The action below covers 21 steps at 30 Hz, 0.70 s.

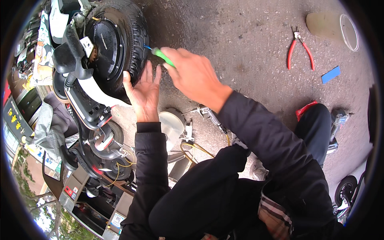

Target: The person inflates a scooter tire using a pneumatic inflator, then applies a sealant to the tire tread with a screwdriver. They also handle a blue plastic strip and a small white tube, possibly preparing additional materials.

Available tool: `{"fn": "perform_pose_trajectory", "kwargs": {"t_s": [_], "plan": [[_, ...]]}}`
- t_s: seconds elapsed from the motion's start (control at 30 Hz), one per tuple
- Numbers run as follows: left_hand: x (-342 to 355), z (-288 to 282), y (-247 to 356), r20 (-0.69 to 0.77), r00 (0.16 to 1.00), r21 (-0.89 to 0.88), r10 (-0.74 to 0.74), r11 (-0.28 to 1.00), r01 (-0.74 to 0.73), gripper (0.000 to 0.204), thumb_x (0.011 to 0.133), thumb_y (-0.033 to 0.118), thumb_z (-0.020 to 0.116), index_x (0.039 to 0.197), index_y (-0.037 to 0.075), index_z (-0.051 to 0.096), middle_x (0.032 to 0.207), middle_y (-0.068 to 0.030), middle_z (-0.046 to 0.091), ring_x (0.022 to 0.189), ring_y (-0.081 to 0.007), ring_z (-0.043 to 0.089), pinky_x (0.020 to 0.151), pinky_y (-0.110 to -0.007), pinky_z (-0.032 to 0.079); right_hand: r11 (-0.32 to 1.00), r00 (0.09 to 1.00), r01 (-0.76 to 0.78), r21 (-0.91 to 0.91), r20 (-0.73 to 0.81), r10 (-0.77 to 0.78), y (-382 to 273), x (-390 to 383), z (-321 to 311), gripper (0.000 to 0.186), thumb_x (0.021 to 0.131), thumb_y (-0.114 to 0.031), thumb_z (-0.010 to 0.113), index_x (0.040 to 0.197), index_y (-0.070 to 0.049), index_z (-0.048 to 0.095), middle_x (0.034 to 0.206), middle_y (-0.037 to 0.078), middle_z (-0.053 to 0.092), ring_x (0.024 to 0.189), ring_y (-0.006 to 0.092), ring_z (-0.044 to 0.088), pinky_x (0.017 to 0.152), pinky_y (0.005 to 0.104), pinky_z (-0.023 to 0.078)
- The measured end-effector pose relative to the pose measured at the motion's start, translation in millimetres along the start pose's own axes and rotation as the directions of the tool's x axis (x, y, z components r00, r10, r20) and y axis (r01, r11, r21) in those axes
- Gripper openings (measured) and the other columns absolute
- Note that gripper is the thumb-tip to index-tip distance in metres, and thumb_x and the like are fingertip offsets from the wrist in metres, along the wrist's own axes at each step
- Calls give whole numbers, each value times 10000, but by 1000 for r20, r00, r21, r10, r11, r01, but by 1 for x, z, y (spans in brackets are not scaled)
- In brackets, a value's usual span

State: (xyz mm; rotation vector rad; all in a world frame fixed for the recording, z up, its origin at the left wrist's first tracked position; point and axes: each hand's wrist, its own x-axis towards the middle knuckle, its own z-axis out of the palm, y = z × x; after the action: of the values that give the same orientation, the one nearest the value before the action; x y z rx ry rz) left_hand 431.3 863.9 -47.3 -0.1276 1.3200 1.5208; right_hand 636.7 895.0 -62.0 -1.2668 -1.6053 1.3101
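My right hand [196,74] is closed round a tool with a green handle [164,57]. Its thin blue shaft [148,47] points left and meets the tread of a black scooter tyre [138,44]; the exact kind of tool is unclear. Just below it, my left hand [145,94] is open, palm up, with its fingers apart against or close to the lower side of the tyre. The tyre surrounds a black hub [106,48] on a scooter [82,98] that lies tipped at the left.
On the ground at right lie red-handled cutting pliers [298,50], a blue strip [331,75] and a clear plastic tub [332,30]. A white bucket [172,124] and an air gun [208,116] with a yellow hose [200,150] are near my knees. A power tool [340,120] sits at far right.
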Motion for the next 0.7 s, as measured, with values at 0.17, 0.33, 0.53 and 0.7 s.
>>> {"fn": "perform_pose_trajectory", "kwargs": {"t_s": [0.17, 0.33, 0.53, 0.7], "plan": [[-6, -1, -1, -13, 999, 24, 46, 999, -45, 777, 921, 405, 812, 1469, -45, 492, 1564, -233, 490, 1513, -351, 428, 1241, -682, 344, 990, 980, 143, -21, -137, -144, 15, -35, -11, 408, 985, -70, 701, 1389, -99, 654, 983, 158, 675, 805, 381, 681, 692, 443, 556], [-7, 1, -3, -5, 999, -9, 33, 999, -33, 764, 930, 388, 809, 1468, -54, 492, 1571, -236, 482, 1525, -352, 414, 1248, -692, 332, 998, 992, -24, 63, -125, 32, -1, -61, -48, 417, 951, -43, 725, 1363, -72, 671, 1003, 150, 672, 833, 390, 695, 734, 435, 571], [-8, 6, -5, -4, 998, 15, 56, 998, -56, 752, 940, 406, 803, 1460, -50, 505, 1576, -229, 478, 1515, -351, 427, 1246, -694, 332, 958, 980, -123, 259, -119, 158, -8, -57, -61, 318, 982, -141, 745, 1272, -24, 687, 969, 191, 703, 838, 349, 713, 719, 396, 551], [-8, 3, -5, 6, 999, 17, 44, 999, -44, 789, 940, 437, 798, 1460, -73, 493, 1582, -247, 470, 1532, -356, 402, 1248, -688, 334, 867, 936, -333, 370, 15, 353, -9, -55, -62, 288, 996, -230, 745, 1137, 19, 723, 937, 186, 718, 837, 271, 711, 726, 368, 534]]}}
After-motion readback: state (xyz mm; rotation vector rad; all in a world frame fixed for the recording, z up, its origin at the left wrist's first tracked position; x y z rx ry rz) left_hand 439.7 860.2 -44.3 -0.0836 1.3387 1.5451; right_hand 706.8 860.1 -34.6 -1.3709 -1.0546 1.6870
